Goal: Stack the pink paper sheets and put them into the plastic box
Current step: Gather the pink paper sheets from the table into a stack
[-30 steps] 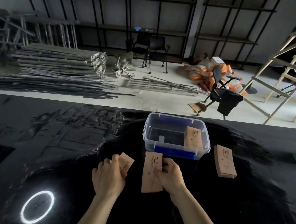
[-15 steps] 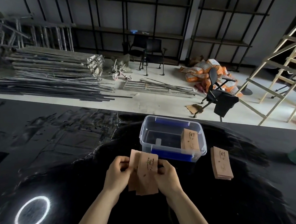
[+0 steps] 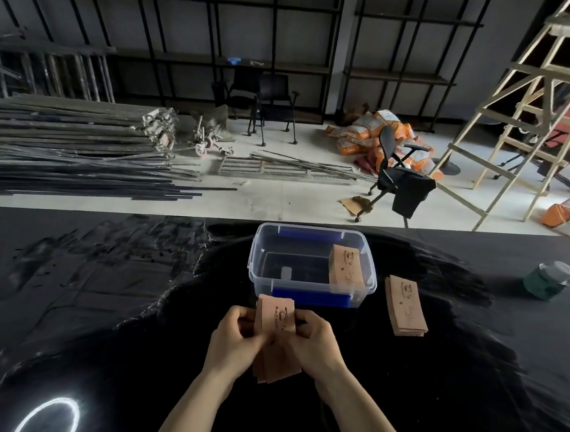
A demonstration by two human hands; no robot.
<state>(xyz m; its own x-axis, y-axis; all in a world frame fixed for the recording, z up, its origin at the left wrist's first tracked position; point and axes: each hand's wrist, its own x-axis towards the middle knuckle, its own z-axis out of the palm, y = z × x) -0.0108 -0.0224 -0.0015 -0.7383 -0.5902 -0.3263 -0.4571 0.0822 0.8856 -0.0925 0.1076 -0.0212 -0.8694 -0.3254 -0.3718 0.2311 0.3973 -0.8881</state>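
— Since a second ago, what has been moved?

— Both hands have been brought together, and the two separate bunches of sheets have been merged into one stack, now held upright between them just in front of the box.

— What is hidden or hard to make out?

— Most of the stack's side edges are covered by the fingers, and its middle is masked where the thumbs overlap it. The lower corners are seen fanned out slightly below the palms, so the sheets are not yet squared. The number of sheets cannot be told. The print on the front sheet is too small to be read.

— And the fingers?

— The left hand is curled, its fingertips pressed against the stack's left edge. The right hand is likewise curled, the stack's right edge being pinched between thumb and fingers.

— Further out?

— A second batch is seen leaning inside the box against its right wall. A loose pile is laid flat on the black table, just right of the box. A green jar is stood near the table's right edge, partly blurred.
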